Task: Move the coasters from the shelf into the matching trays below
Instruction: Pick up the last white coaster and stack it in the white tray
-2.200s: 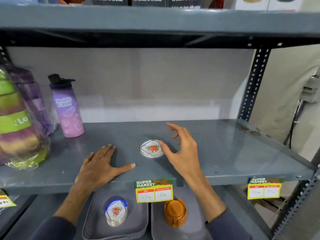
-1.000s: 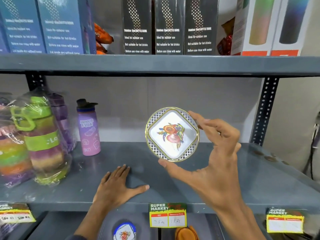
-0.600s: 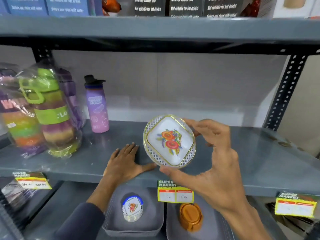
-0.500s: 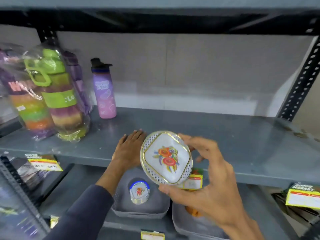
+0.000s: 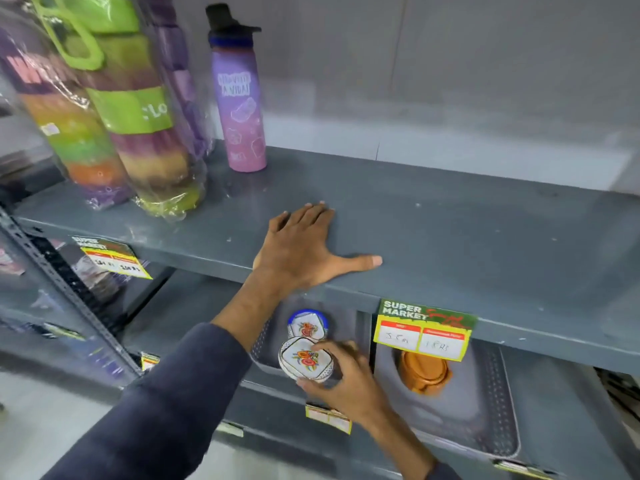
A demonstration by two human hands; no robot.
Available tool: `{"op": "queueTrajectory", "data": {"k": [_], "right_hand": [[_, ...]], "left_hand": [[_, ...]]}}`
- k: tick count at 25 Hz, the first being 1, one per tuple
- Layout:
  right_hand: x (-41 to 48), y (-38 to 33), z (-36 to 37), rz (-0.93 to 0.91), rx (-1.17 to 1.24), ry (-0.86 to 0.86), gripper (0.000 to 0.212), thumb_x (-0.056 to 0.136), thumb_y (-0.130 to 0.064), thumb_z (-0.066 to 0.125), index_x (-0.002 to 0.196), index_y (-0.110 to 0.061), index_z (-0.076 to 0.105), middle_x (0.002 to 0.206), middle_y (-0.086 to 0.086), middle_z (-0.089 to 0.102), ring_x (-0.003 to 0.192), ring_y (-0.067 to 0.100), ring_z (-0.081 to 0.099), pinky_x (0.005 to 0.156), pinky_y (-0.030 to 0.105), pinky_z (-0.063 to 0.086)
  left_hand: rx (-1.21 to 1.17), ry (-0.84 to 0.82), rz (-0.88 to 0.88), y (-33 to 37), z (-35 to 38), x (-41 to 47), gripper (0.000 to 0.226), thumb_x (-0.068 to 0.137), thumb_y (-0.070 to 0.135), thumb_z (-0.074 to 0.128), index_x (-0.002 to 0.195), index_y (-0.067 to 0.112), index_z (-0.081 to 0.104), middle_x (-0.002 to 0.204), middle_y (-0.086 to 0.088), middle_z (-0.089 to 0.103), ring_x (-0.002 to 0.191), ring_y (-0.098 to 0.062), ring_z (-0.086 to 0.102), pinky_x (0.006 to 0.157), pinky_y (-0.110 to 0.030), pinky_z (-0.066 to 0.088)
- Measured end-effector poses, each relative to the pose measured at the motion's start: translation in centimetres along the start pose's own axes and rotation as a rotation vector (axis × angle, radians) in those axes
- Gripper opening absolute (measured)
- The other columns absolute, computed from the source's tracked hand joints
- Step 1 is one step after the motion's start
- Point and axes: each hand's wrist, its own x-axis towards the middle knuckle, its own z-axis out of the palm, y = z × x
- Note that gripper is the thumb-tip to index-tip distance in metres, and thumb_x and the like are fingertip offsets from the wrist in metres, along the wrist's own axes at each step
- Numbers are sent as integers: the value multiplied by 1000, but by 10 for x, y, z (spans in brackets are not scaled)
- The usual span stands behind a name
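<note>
My right hand [image 5: 346, 379] grips a white coaster [image 5: 305, 358] with a flower print and patterned rim, held just over the front edge of the left grey tray [image 5: 263, 344] on the lower shelf. Behind it in that tray stands a stack of like coasters [image 5: 307, 323], blue-rimmed on top. The right grey tray [image 5: 491, 410] holds an orange coaster stack [image 5: 424, 372]. My left hand [image 5: 304, 247] lies flat, fingers spread, on the front of the grey middle shelf [image 5: 467, 244], holding nothing.
A purple-pink bottle [image 5: 239, 95] stands at the back left of the middle shelf, beside wrapped multicoloured bottles [image 5: 138, 112]. A price label [image 5: 424, 329] hangs from the shelf's front edge above the trays. A perforated upright post [image 5: 65, 289] runs down at the left.
My right hand has carried the coaster down from in front of the middle shelf to the left tray below. The camera has tilted down and closer. My left hand stays planted on the shelf.
</note>
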Motion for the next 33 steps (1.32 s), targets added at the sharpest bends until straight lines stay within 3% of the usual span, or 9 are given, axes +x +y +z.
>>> {"op": "queueTrajectory", "data": {"k": [4, 9, 14, 17, 20, 23, 25, 28, 33], "right_hand": [[50, 32, 30, 109, -181, -94, 71, 63, -79, 65, 125, -45, 58, 110, -8, 50, 113, 16, 62, 96, 21, 50], [81, 50, 49, -28, -426, -85, 72, 68, -77, 59, 118, -28, 72, 117, -2, 73, 113, 23, 61, 98, 35, 53], [93, 56, 49, -45, -494, -79, 77, 68, -81, 59, 124, -28, 69, 129, -6, 69, 117, 10, 47, 102, 33, 50], [96, 52, 44, 9, -513, -168, 82, 68, -79, 66, 133, -28, 61, 137, -2, 63, 126, 22, 55, 106, 36, 46], [105, 61, 45, 36, -496, -154, 89, 58, -83, 60, 126, -24, 64, 130, 1, 67, 120, 25, 62, 101, 37, 51], [117, 80, 52, 73, -460, -150, 89, 53, -78, 54, 122, -23, 66, 124, 2, 71, 114, 26, 66, 94, 37, 56], [119, 74, 48, 102, -448, -182, 83, 57, -73, 62, 124, -23, 65, 125, 3, 72, 114, 27, 67, 94, 38, 57], [118, 59, 38, 119, -434, -211, 71, 73, -53, 80, 134, -22, 60, 136, 5, 65, 126, 27, 60, 103, 37, 51], [116, 61, 40, 119, -457, -250, 72, 85, -51, 75, 146, -20, 52, 150, 6, 53, 136, 27, 47, 113, 35, 42]], "left_hand": [[-2, 7, 7, -1, -2, 0, 125, 57, 104, 38, 155, 26, 34, 167, 9, 27, 154, -13, 19, 123, -42, 11], [-12, 36, 15, -2, 0, 1, 122, 57, 104, 40, 152, 27, 37, 166, 10, 28, 153, -14, 22, 122, -43, 12], [1, 42, 21, -1, 1, 1, 121, 58, 103, 40, 152, 27, 37, 166, 10, 29, 152, -14, 23, 121, -43, 13], [15, 43, 28, 0, 1, 2, 120, 58, 104, 40, 151, 27, 38, 164, 10, 31, 150, -14, 26, 120, -44, 15], [20, 36, 27, 0, 0, 2, 121, 57, 104, 39, 151, 28, 38, 163, 11, 32, 149, -15, 28, 120, -44, 16], [25, 30, 27, 1, 0, 2, 122, 57, 104, 37, 152, 28, 37, 163, 12, 32, 149, -15, 28, 120, -44, 15], [26, 29, 22, 0, 0, 2, 122, 56, 105, 37, 151, 29, 37, 163, 12, 32, 149, -15, 28, 120, -45, 16], [32, 18, 19, 0, 0, 2, 123, 55, 105, 34, 151, 29, 37, 163, 11, 31, 149, -16, 28, 120, -46, 16], [36, 10, 17, 1, -2, 2, 123, 55, 105, 33, 151, 28, 37, 163, 11, 31, 149, -16, 28, 120, -48, 17]]}}
